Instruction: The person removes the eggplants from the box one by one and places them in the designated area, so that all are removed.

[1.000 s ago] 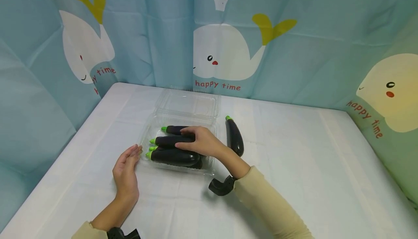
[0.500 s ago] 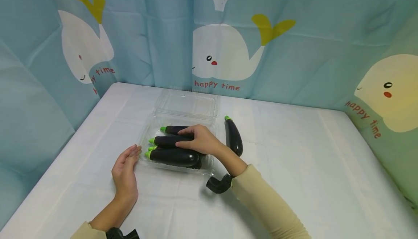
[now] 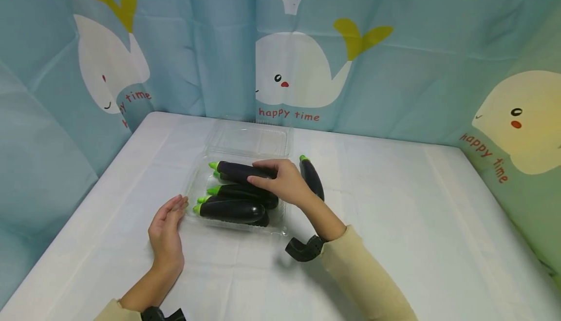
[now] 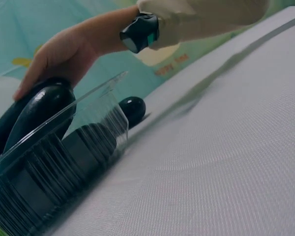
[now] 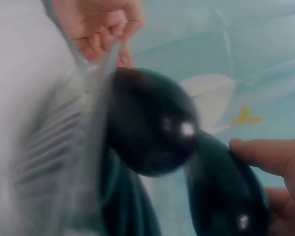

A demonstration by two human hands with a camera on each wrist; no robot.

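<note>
An open clear plastic clamshell box (image 3: 191, 177) holds several dark eggplants with green stem ends, piled lengthwise. My right hand (image 3: 289, 184) grips one eggplant (image 3: 236, 170) between thumb and fingers, near its thick end, over the back of the box. Another eggplant (image 3: 216, 175) lies partly hidden beneath it. In the right wrist view, the thumb (image 5: 265, 153) lies against the gripped eggplant (image 5: 226, 191). My left hand (image 3: 166, 236) stands at the box's left side, fingers fairly straight and fingertips at the wall. A front eggplant (image 3: 232, 211) lies on top of others.
Behind the box its hinged clear lid (image 3: 250, 141) lies folded back. One loose eggplant (image 3: 310, 175) is on the white tablecloth (image 3: 394, 204) to the right of the box, partly covered by the right hand. A blue whale-print curtain (image 3: 219, 43) hangs behind.
My right hand has shifted slightly right and back, raising the gripped eggplant off the pile and toward the box's back side. The left hand stays at the box wall.
</note>
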